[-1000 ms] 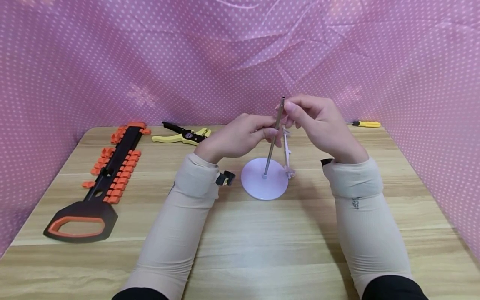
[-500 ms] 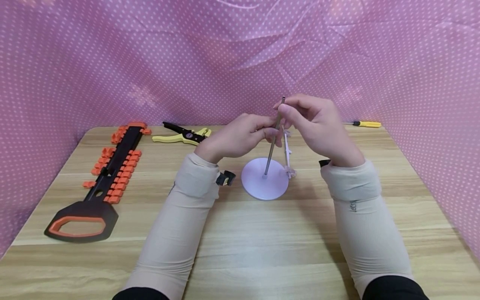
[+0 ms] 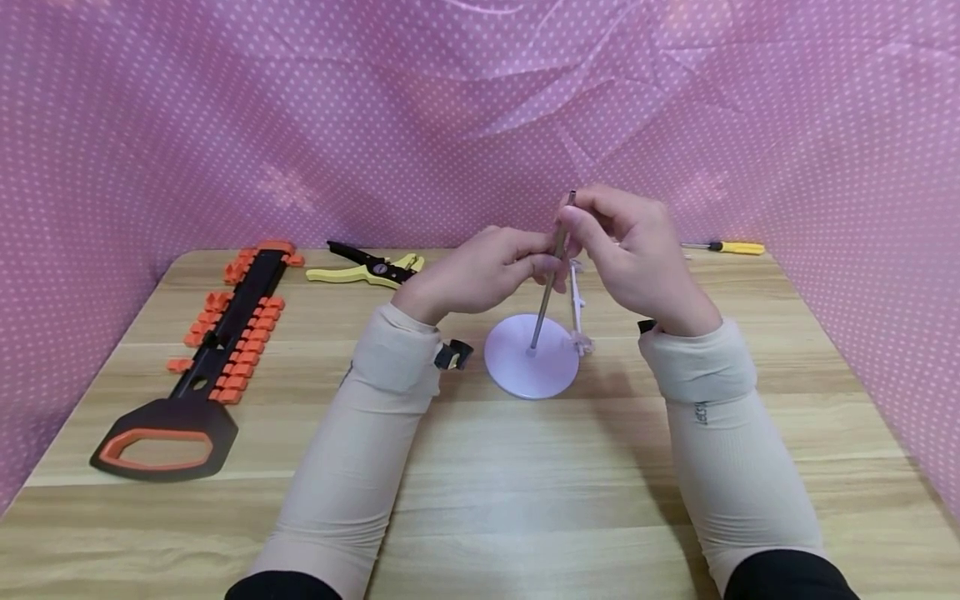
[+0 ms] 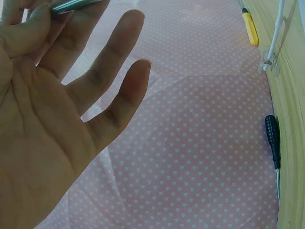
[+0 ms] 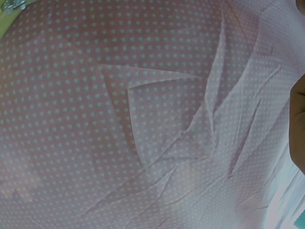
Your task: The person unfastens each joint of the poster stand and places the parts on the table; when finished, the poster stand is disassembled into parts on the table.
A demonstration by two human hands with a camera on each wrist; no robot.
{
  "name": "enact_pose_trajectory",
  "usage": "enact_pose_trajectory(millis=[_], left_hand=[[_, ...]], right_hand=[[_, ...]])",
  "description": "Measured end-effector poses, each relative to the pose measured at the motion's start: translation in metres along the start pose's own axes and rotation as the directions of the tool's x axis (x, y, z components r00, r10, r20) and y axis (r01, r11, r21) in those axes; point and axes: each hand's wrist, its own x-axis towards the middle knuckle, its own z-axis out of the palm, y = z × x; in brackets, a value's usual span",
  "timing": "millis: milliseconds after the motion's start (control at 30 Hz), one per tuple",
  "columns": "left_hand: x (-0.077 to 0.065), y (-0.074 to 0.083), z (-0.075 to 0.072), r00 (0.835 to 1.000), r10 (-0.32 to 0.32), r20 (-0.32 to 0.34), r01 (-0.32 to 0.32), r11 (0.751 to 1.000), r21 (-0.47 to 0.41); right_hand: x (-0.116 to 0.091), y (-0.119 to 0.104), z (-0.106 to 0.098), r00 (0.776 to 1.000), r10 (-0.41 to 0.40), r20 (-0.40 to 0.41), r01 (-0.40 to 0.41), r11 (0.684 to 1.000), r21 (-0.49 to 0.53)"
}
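Note:
A thin metal rod (image 3: 551,287) stands slightly tilted in the centre of a round white base (image 3: 517,375) on the table. My left hand (image 3: 483,271) pinches the rod around its middle between thumb and forefinger. In the left wrist view the rod (image 4: 71,5) crosses between thumb and forefinger, while the other fingers (image 4: 121,90) stay spread. Higher up, just below the rod's open top end, my right hand (image 3: 637,250) pinches it with thumb and fingertips. Only a sliver of that hand (image 5: 298,126) enters the right wrist view.
Behind the base's right edge is a white stick with clear end pieces (image 3: 576,304). Yellow-black wire strippers (image 3: 375,268) and a yellow screwdriver (image 3: 738,247) lie at the back. A black screwdriver (image 4: 272,138) shows in the left wrist view. Leftward lies a black rack with orange clips (image 3: 225,333).
My right hand has shifted a little left, its thumb coming onto the rod near the top. The rod's top has tipped slightly right. My left hand keeps its hold.

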Motion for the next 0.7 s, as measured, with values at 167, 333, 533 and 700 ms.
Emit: enact_pose_trajectory(millis=[167,333,533,700], left_hand=[[0.001,-0.002,0.001,0.998,-0.036,0.047,0.032,0.997,0.072],[0.002,-0.005,0.003,0.993,-0.069,0.094,0.054,0.986,0.157],[0.003,-0.009,0.007,0.991,-0.079,0.107,0.058,0.981,0.185],[0.005,-0.015,0.013,0.984,-0.096,0.15,0.067,0.98,0.188]], right_hand=[[0.0,0.001,-0.001,1.0,0.028,-0.011,-0.029,0.998,-0.047],[0.0,0.001,-0.002,0.999,0.04,-0.012,-0.041,0.998,-0.049],[0.0,0.0,-0.003,0.999,0.035,-0.02,-0.037,0.997,-0.074],[0.0,-0.001,-0.001,0.999,0.025,-0.02,-0.027,0.997,-0.079]])
